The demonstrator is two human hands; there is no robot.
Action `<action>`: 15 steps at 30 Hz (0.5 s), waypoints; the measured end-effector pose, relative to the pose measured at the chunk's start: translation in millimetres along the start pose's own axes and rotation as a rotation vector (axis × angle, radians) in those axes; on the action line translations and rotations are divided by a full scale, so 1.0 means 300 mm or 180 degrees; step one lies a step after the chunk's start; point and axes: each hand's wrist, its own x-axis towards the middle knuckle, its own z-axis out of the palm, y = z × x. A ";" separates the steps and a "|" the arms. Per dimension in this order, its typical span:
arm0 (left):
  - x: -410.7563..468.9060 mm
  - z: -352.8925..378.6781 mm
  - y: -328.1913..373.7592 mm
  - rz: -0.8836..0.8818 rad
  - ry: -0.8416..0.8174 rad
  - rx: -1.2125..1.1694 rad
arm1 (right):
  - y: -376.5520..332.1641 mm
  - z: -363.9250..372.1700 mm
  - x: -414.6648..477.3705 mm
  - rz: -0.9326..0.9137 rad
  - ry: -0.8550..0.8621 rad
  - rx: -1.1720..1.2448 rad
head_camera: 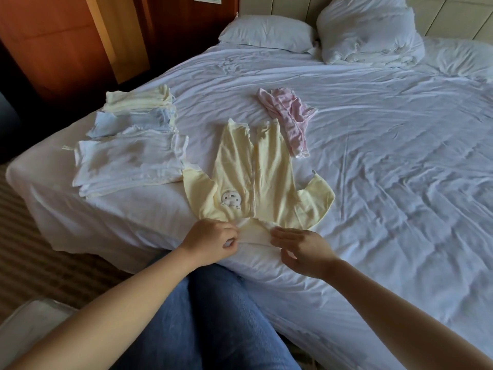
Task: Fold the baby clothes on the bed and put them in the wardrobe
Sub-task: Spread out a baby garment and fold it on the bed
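At the near edge of the bed (pixel 373 156), the yellow romper (pixel 234 166) lies spread flat, the left hand (pixel 210 240) pinching its neckline (pixel 253 232) and the right hand (pixel 298 249) resting there with straight fingers (pixel 282 233); folding appears barely begun, and the sleeves (pixel 317 196) likely need turning inward next.

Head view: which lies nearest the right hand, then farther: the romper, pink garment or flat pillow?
1. The romper, touching the right hand.
2. The pink garment, beyond it, slightly right.
3. The flat pillow, farthest back.
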 end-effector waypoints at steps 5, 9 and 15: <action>0.082 0.006 0.075 0.0242 -0.0042 0.0317 | 0.006 -0.028 -0.002 0.0155 -0.0099 0.0188; 0.101 0.052 0.143 0.0243 -0.1339 0.0341 | 0.004 -0.015 -0.048 0.0423 -0.0174 0.0227; 0.137 0.067 0.130 0.0415 -0.0641 0.0202 | 0.087 -0.086 -0.043 0.0833 0.0344 0.0070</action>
